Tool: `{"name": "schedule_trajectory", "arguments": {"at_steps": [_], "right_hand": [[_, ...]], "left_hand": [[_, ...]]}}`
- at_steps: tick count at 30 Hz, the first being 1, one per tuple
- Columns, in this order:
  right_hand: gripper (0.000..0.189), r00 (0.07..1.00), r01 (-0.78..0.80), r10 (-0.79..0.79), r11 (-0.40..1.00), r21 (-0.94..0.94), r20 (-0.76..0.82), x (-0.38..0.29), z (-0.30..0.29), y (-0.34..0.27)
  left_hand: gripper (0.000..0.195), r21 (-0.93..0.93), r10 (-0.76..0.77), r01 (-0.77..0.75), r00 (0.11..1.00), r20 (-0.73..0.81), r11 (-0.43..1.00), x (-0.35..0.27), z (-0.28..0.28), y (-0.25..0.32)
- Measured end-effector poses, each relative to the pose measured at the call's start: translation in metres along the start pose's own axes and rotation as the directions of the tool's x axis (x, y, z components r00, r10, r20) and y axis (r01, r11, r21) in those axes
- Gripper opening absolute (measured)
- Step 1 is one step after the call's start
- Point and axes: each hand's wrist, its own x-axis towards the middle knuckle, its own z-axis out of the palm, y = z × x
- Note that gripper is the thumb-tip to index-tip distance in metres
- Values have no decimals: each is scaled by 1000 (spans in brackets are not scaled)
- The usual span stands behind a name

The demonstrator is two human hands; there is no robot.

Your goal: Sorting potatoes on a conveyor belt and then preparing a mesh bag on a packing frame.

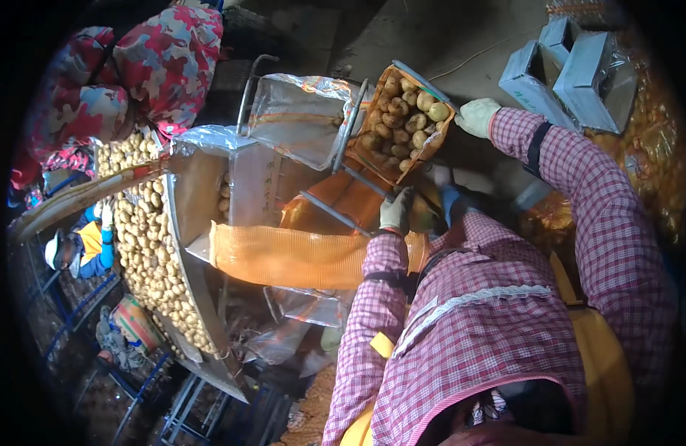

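My right hand [477,118], in a pale work glove, is closed at the end of a grey metal bar [421,81]. That bar runs along the upper edge of an open orange mesh bag [396,175] filled with potatoes [401,120]. My left hand [396,211], gloved too, grips the end of another grey bar [368,183] below the bag. Orange netting [326,200] drapes beneath this bar. Just left of that hand, a long orange mesh sleeve [287,253] lies across, partly behind my forearm.
A sorting table [206,290] heaped with potatoes [153,245] stands left, with a co-worker [92,245] beyond it. Another person in patterned clothing [164,61] is upper left. A plastic-lined frame [301,120] adjoins the full bag. Cardboard boxes [582,78] and filled mesh bags [649,161] lie right.
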Motion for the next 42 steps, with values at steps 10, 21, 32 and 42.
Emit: {"name": "schedule_trajectory", "arguments": {"at_steps": [10,21,32,42], "right_hand": [[46,978,-206,206,978,-36,-6,2,5,-22],[41,909,-416,417,908,-41,-5,7,-21,2],[60,910,164,85,827,539,-407,-20,-63,-30],[53,963,-35,38,999,16,-268,144,-5,-80]], "left_hand": [[23,18,32,-31,996,-82,999,40,-2,-33],[26,-28,90,-95,986,-143,995,23,-2,-24],[42,501,90,-103,995,51,859,14,-13,-26],[48,777,149,51,972,-184,627,-5,5,-16]]}}
